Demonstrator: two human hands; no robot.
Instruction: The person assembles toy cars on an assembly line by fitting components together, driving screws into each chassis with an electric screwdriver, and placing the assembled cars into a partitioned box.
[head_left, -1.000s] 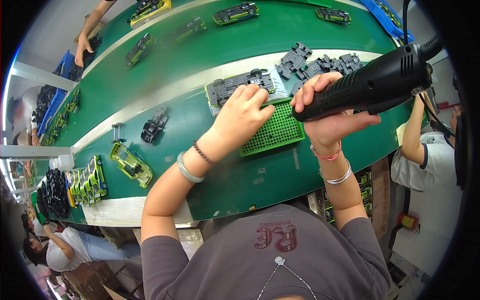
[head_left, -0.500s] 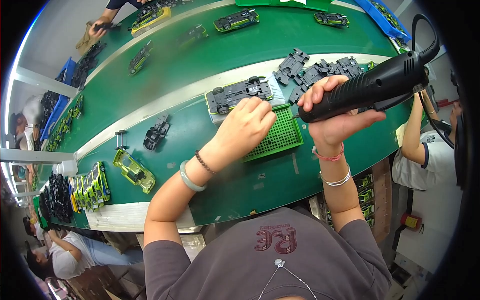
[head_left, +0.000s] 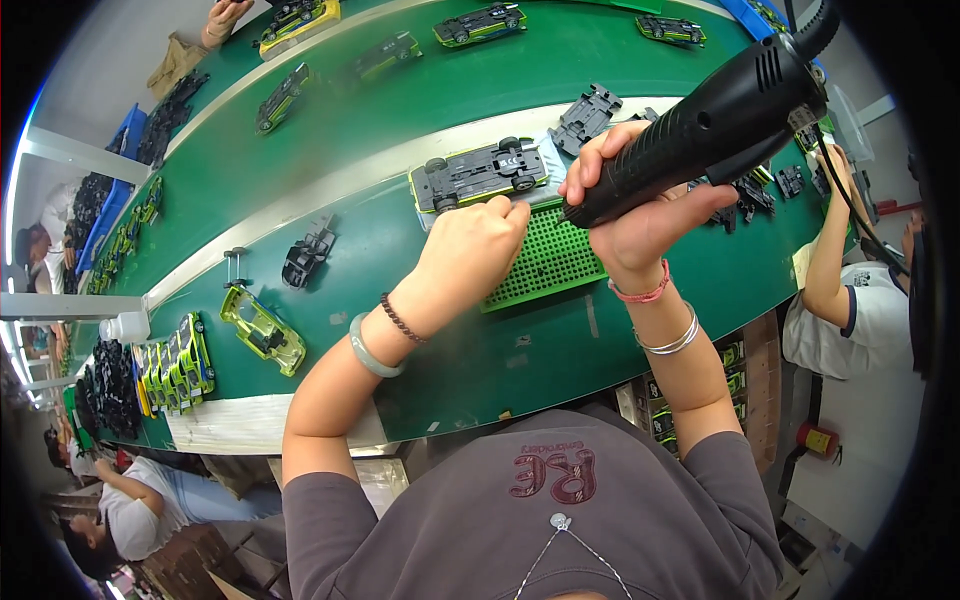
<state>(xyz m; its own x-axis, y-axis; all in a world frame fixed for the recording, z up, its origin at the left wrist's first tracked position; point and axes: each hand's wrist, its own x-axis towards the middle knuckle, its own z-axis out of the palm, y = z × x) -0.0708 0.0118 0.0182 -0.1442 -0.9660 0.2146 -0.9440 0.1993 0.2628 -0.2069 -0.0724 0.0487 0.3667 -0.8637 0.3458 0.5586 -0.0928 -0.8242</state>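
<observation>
My right hand (head_left: 640, 225) is wrapped round a black electric screwdriver (head_left: 690, 120), its thumb stretched along the underside. The tool slants down to the left, its nose over the far edge of a green perforated basket (head_left: 540, 270). My left hand (head_left: 465, 255) is closed in a pinch beside the basket's left side; whatever the fingers hold is hidden. Just beyond the left hand, a toy car (head_left: 478, 176) lies upside down on a light-coloured support, its dark underside and wheels facing up. The screwdriver's nose is apart from the car.
Dark chassis parts (head_left: 586, 118) lie beyond the basket. To the left are a dark interior piece (head_left: 308, 254), a wheeled axle (head_left: 235, 264), a yellow-green body shell (head_left: 262, 332) and a row of cars (head_left: 178, 365). More cars sit on the green belt (head_left: 350, 110). Co-workers are at both sides.
My right hand and the screwdriver have moved left. My left hand has shifted slightly left, still closed. At the top left, a co-worker's hand has moved up and right.
</observation>
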